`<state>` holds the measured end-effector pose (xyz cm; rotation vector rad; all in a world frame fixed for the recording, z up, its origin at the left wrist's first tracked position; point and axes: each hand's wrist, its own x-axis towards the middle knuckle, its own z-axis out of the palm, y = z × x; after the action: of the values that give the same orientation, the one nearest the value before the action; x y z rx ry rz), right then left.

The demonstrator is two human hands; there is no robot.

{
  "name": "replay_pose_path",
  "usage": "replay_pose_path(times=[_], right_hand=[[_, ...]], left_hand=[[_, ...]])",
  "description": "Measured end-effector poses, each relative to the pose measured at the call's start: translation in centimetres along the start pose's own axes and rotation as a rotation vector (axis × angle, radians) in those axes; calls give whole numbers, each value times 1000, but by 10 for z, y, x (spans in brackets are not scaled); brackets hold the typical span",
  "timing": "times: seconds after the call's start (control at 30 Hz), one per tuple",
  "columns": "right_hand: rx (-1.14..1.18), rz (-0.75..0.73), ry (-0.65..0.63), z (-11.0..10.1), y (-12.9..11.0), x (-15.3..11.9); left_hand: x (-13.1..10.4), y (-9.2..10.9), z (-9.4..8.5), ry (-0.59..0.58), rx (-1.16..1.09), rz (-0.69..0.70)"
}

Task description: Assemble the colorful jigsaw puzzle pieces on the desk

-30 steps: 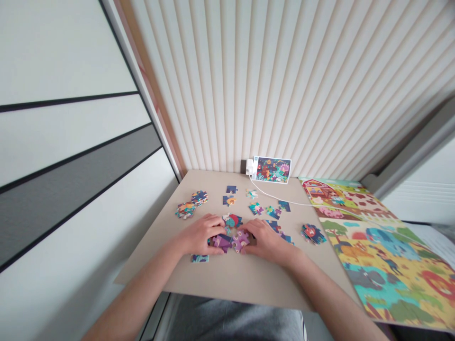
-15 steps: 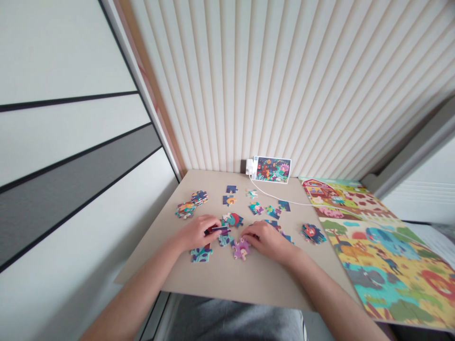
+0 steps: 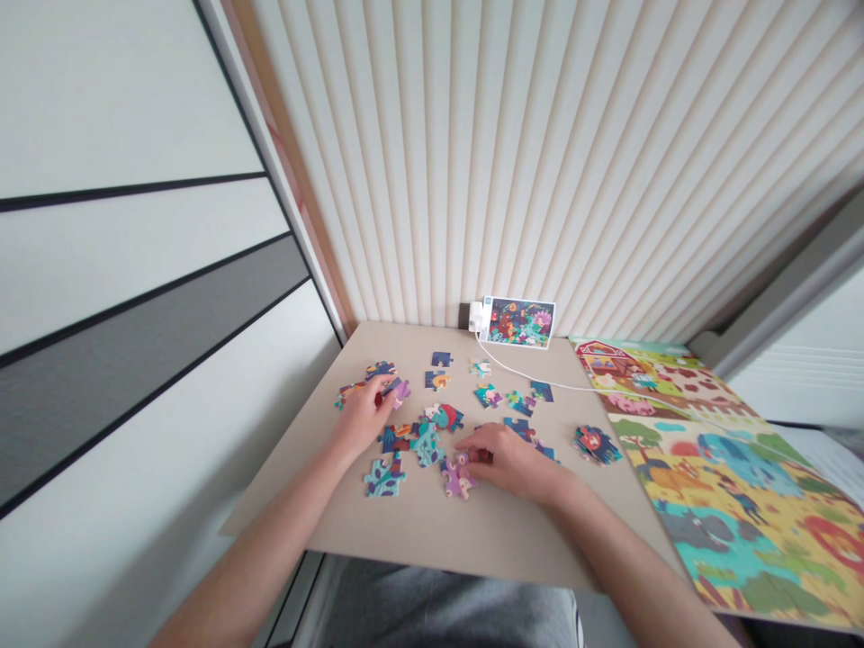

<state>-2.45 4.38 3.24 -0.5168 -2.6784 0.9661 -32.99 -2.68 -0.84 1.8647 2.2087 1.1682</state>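
My left hand [image 3: 364,416] pinches a purple and dark blue puzzle piece [image 3: 401,392], raised beside the piled pieces on the left. My right hand [image 3: 508,457] rests low over the table with its thumb and fingers apart. Its thumb is at the edge of a pink-purple puzzle piece [image 3: 456,477]. Between my hands lie joined pieces with a teal, spotted area [image 3: 427,446] and a red-topped piece [image 3: 444,415]. A teal leaf-patterned piece [image 3: 383,479] sits nearer to me. Dark blue pieces [image 3: 519,427] lie partly hidden behind my right hand.
Loose pieces [image 3: 487,396] are scattered toward the back. One pile [image 3: 382,369] is at left, another [image 3: 597,445] at right. A picture card [image 3: 519,322] leans on the pleated wall by a charger [image 3: 476,316]. Its white cable [image 3: 540,382] crosses a colourful animal board [image 3: 735,477].
My left hand has moved up and left from the middle pieces to the left piles, carrying a purple piece. My right hand has stayed nearly in place, with thumb and fingers a little wider apart.
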Motion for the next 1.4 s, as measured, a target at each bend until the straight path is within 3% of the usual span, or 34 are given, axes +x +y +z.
replay_pose_path(times=[0.2, 0.57, 0.8, 0.93, 1.1, 1.23, 1.4], right_hand=[[-46, -41, -12, -1, -7, 2], [-67, -41, 13, 2, -5, 2], [64, 52, 33, 1, -2, 0], [136, 71, 49, 0, -2, 0], [125, 107, 75, -3, 0, 1], [94, 130, 80, -5, 0, 1], [83, 127, 83, -5, -2, 1]], left_hand=[[4, 6, 14, -106, -56, 10], [6, 15, 21, -90, 211, 178], [0, 24, 7, -120, 90, 283], [-3, 29, -3, -196, 4, 360], [-6, 32, -14, -359, 51, 470], [-6, 29, -22, -444, 101, 466], [-6, 29, -23, -452, 100, 468]])
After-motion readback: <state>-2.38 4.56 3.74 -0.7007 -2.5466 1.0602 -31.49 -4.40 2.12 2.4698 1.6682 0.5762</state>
